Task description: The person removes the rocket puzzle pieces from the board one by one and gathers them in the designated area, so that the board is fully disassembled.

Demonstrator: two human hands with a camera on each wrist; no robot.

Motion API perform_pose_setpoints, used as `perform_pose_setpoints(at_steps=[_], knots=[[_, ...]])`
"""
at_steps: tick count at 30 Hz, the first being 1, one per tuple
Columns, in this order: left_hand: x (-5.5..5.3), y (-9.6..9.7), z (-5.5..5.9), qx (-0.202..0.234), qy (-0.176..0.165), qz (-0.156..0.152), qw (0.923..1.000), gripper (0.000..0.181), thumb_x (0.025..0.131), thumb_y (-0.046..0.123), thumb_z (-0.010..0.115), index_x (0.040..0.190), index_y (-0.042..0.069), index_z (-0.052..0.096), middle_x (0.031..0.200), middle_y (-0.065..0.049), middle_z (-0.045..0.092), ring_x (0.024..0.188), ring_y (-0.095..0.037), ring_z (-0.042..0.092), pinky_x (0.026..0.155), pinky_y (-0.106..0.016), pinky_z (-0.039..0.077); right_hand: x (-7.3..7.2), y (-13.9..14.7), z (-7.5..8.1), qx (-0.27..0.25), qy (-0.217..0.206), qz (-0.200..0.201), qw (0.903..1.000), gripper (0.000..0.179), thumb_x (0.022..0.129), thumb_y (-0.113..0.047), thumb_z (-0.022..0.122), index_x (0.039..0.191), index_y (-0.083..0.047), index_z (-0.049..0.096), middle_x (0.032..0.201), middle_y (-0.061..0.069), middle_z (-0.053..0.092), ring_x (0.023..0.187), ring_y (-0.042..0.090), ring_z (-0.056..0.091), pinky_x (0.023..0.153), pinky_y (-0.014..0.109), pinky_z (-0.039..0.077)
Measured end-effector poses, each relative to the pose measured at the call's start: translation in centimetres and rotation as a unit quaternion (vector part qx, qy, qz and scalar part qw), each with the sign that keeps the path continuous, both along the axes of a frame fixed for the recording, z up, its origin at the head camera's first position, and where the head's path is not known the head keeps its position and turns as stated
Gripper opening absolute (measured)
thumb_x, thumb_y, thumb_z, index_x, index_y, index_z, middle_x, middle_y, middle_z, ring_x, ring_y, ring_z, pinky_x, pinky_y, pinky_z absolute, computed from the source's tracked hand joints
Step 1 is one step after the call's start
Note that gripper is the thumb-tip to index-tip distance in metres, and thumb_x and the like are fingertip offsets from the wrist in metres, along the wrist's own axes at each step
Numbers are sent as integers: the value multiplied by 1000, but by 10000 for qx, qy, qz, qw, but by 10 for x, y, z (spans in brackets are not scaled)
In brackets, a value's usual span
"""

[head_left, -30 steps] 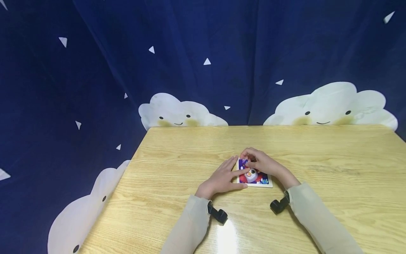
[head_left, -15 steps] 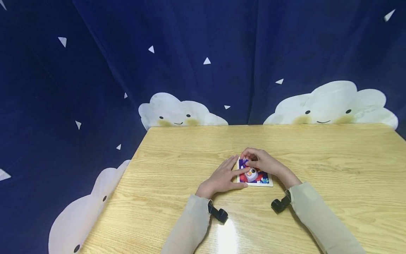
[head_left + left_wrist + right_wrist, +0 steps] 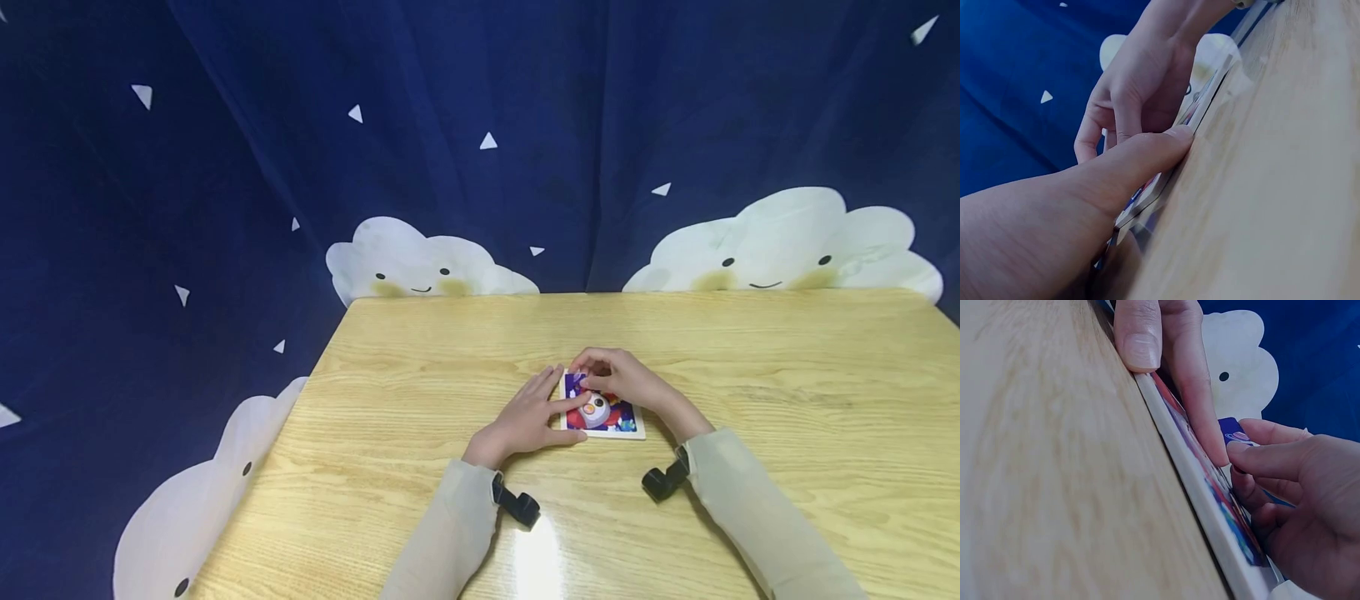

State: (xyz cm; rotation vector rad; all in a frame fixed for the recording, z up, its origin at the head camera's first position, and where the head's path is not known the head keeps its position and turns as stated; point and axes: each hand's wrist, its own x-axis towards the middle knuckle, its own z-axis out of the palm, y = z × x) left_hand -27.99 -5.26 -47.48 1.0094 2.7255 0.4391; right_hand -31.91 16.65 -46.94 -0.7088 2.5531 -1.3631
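A small picture puzzle with a white frame and a penguin on a purple ground lies flat on the wooden table. My left hand rests across its left side with extended fingers, the thumb on the near edge and the index finger over the penguin. At the far edge, my right hand pinches a purple puzzle piece with a planet on it. In the right wrist view this piece stands raised from the picture between thumb and index finger. The right hand covers the puzzle's upper right part.
The pale wooden table extends around the puzzle. Behind and to the left hangs a dark blue curtain with white triangles and smiling clouds. Black camera mounts sit at both wrists, and light reflects off the near tabletop.
The right thumb has shifted slightly up and away from the penguin, showing a little more of the picture. The left hand and puzzle stay in place.
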Motion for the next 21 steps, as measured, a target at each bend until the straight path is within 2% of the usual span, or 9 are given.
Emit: perform_pose_setpoints(at_steps=[9, 21], knots=[[1, 0, 2, 113, -56, 82, 9999, 62, 92, 58, 57, 148, 40, 38, 167, -9, 4, 155, -27, 5, 126, -45, 12, -1, 1, 0, -144, -198, -112, 9996, 17, 95, -6, 61, 110, -8, 68, 97, 12, 66, 85, 18, 55, 74, 20, 47], [2, 1, 0, 204, 25, 112, 9997, 61, 91, 58, 58, 147, 40, 40, 167, -11, 7, 155, -28, 8, 126, -45, 14, 0, 1, -1, -249, -127, -236, 9993, 17, 96, -10, 60, 111, -7, 68, 99, 13, 68, 85, 15, 56, 74, 20, 47]])
